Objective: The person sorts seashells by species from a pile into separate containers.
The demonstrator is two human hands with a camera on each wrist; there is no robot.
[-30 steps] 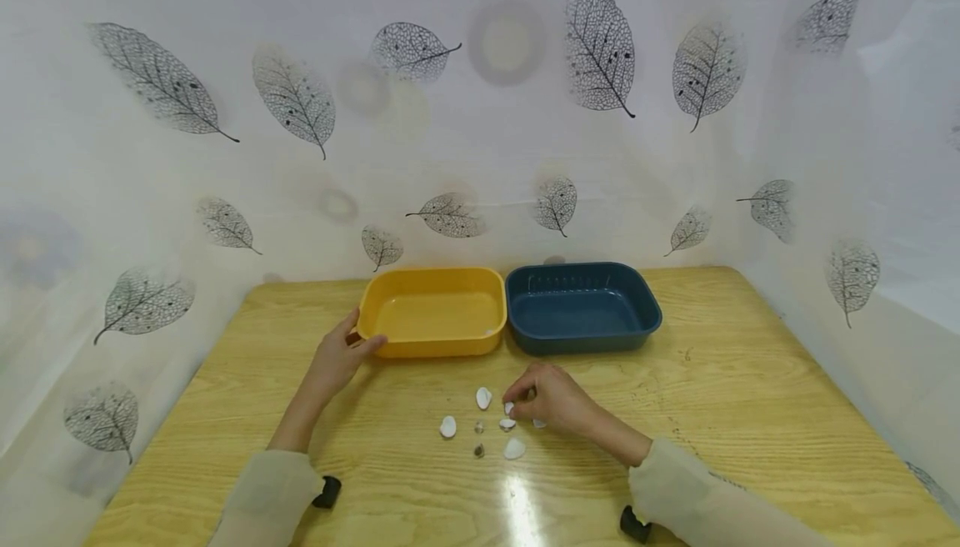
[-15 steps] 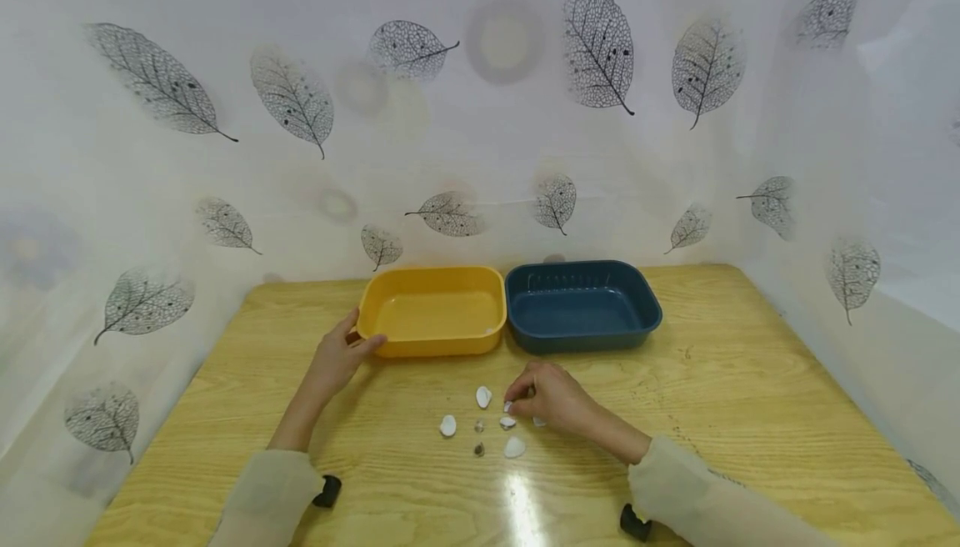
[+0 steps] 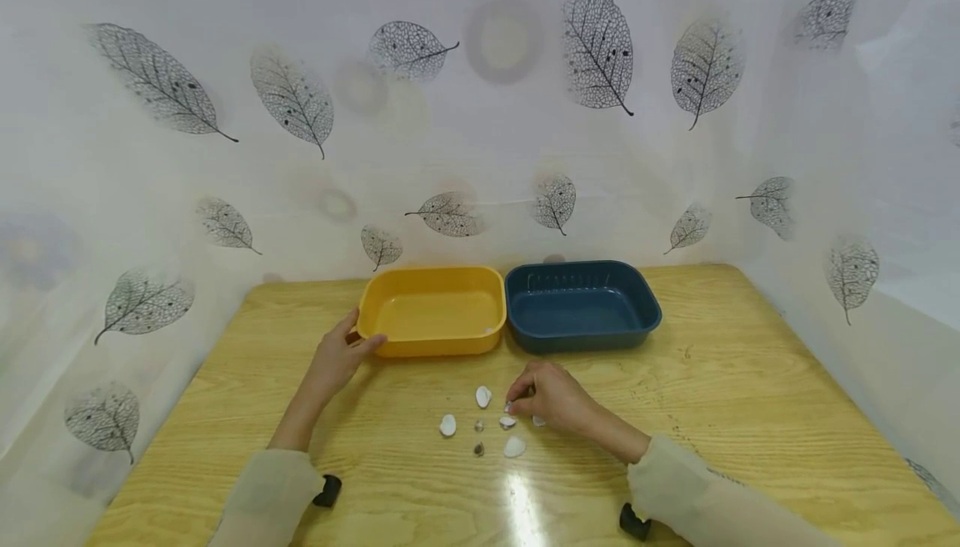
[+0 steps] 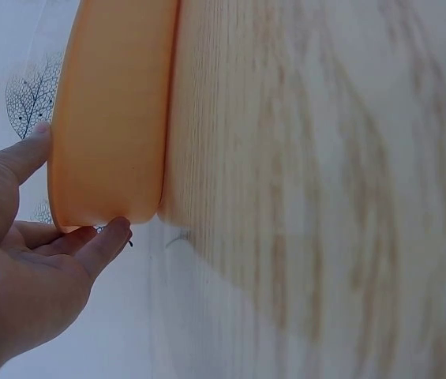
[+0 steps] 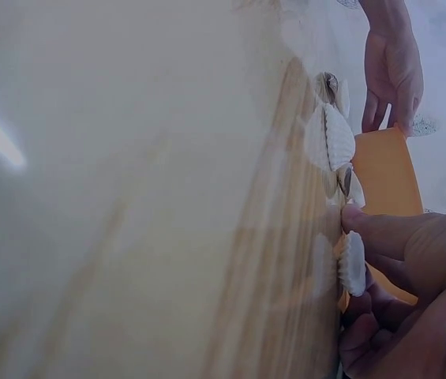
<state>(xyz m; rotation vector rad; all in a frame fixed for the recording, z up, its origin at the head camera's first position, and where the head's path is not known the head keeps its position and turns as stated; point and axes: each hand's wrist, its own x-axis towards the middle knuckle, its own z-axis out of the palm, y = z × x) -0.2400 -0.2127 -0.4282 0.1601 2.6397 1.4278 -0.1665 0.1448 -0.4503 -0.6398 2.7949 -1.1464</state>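
Note:
My left hand grips the near left corner of the yellow plastic tub, thumb at the front and fingers at the end wall. My right hand is low over the table, thumb and forefinger pinching a small whitish seashell, mostly hidden by the fingertips. Right below them lies a white shell. Under the palm is another shell, and the right wrist view has a ribbed white shell beside the thumb. Further shells lie to the left, among them a white one and a small dark one.
A dark blue plastic tub stands against the yellow one's right side. One small whitish piece lies inside the yellow tub. The wooden table backs onto a leaf-print curtain. A white shell lies leftmost in the group.
My right hand has shifted very slightly right and away from me, and less of the pinched shell shows between the fingertips. My left hand stays on the yellow tub.

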